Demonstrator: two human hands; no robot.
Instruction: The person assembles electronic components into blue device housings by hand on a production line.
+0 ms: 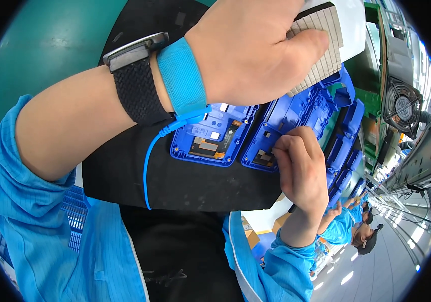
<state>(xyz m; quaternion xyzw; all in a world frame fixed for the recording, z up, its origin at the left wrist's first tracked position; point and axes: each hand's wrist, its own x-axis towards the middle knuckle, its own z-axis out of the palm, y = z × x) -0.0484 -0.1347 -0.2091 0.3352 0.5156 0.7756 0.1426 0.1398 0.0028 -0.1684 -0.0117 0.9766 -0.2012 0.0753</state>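
My left hand point(256, 53) reaches across the top, its thumb pressed on a sheet of grey adhesive strips point(318, 38) divided by thin parallel lines. Below its wrist lies a blue plastic housing point(231, 157) with a dark flat part and orange flex pieces inside. Beside it, to the right, sits a second open blue housing point(282, 111). My right hand point(303, 168) is closed in a pinch at this housing's near end, next to a small dark and grey part point(264, 157). Whatever its fingertips hold is hidden.
Both housings lie on a black mat point(195, 183). A blue cord point(147, 166) runs from my left wristband onto the mat. More blue housings point(344, 171) line the right side. A fan point(403, 106) stands beyond, and co-workers in blue point(344, 226) sit at lower right.
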